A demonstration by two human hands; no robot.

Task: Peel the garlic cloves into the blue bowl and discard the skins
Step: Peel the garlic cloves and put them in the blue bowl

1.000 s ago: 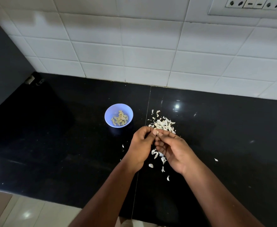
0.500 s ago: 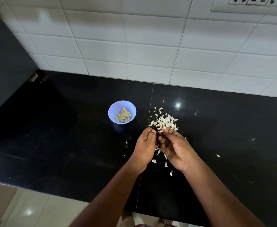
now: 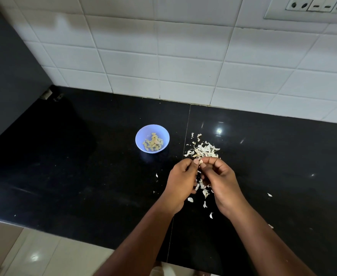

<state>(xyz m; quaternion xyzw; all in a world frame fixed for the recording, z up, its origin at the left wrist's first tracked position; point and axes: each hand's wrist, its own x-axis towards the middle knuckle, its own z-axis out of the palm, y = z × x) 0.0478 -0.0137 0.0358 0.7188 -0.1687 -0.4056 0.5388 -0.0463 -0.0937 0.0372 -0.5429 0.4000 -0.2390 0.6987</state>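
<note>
A small blue bowl [image 3: 141, 134] stands on the black counter, with several peeled yellowish garlic cloves [image 3: 153, 144] inside. To its right lies a pile of white garlic skins [image 3: 202, 150]. Just in front of that pile my left hand [image 3: 180, 183] and my right hand [image 3: 222, 181] meet fingertip to fingertip. Both pinch a small garlic clove [image 3: 200, 161], mostly hidden between the fingertips. More skin flakes [image 3: 205, 193] lie scattered on the counter beneath and between my hands.
The black counter [image 3: 84, 176] runs to a white tiled wall [image 3: 183, 56] at the back. A dark panel [image 3: 8, 66] closes off the left side. A switch and socket plate [image 3: 311, 5] sits on the wall at top right. The floor [image 3: 44, 253] shows below the counter's front edge.
My hands have stayed together over the skins, with the fingertips shifting slightly on the clove. The camera view has drifted a little.
</note>
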